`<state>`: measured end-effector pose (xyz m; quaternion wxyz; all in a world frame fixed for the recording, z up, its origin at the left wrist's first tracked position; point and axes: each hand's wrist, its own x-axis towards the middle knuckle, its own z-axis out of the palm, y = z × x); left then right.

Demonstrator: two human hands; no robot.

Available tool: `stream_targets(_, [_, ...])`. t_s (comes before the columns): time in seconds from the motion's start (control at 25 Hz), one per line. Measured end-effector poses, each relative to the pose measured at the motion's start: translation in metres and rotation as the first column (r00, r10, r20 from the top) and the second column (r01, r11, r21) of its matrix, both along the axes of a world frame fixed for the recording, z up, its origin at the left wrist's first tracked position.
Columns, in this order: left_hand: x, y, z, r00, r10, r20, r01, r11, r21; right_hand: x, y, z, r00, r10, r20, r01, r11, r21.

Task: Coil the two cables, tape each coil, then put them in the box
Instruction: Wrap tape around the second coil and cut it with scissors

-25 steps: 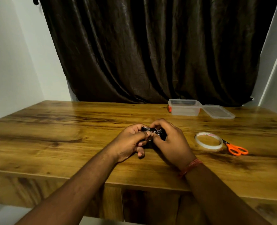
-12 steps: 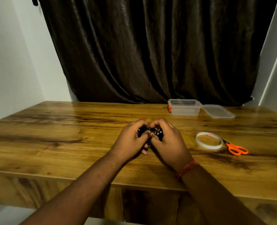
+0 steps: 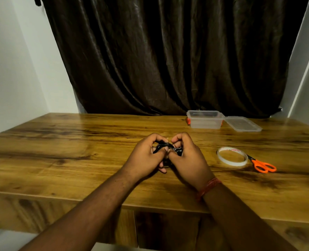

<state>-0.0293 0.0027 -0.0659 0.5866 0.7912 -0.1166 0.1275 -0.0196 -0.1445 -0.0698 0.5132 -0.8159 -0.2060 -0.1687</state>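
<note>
Clear plastic box [image 3: 205,121] holds something dark, unclear; both hands' fingers [image 3: 177,140] pinch a black cable [image 3: 163,146].

The person is showing two bare forearms, both sleeveless as far as the frame reaches — no cuff or fabric is appearing anywhere along them. The left hand [image 3: 146,156] is wearing nothing: no ring, band or watch is showing on it. The right hand [image 3: 188,160] is also going without rings on the parts that are visible. Just behind the right hand, the wrist is wearing an orange-red thread band [image 3: 207,188] — several thin strands wound together, sitting snug and slightly slanted across the wrist. No glove is covering either hand.
</note>
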Motion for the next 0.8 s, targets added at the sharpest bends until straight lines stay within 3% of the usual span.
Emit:
stream_targets(0.16, [0.0027,0.0024,-0.0024,0.997,-0.075,0.004,0.075,0.99,-0.121,0.0002,0.0008,-0.0005,1.0,0.005,-0.026,-0.005,1.0,0.003])
stream_targets(0.48, [0.0066,0.0063,-0.0039,0.995,-0.092,0.024,0.094,0.989,-0.11,-0.0016,0.0022,0.0011,0.998,0.02,-0.054,-0.016,0.998,0.06])
stream_targets(0.8, [0.0018,0.0068,0.003,0.98,-0.197,0.008,0.192,0.948,-0.254,0.0007,-0.0002,0.0014,0.992,0.056,-0.113,-0.04,0.989,0.146])
